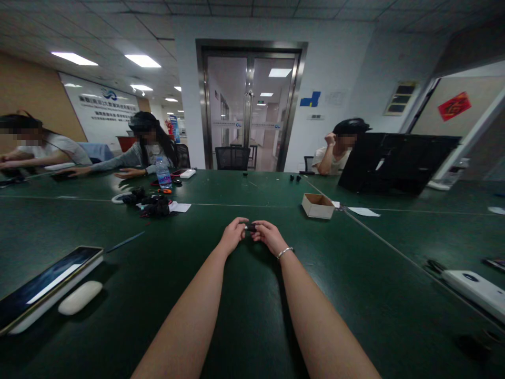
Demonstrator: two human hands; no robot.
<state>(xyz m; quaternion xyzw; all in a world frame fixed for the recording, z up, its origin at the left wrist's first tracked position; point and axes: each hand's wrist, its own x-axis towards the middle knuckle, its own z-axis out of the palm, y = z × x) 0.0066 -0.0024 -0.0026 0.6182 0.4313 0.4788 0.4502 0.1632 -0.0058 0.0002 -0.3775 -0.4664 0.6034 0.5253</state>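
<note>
Over the middle of the green table (252,295), my left hand (233,236) and my right hand (270,237) meet at a small dark stick-like piece (251,228) with a pale end. My right fingers are closed round its dark part. The left thumb and fingers pinch the pale end, with the index finger stretched above it. Its exact kind is too small to make out. A silver bracelet (285,252) circles my right wrist.
An open cardboard box (317,206) stands right of my hands. Left are tangled black items (152,202), a water bottle (163,172), a phone on a white block (51,287) and a white rounded case (80,298). Co-workers sit opposite; a black monitor (398,160) stands at right.
</note>
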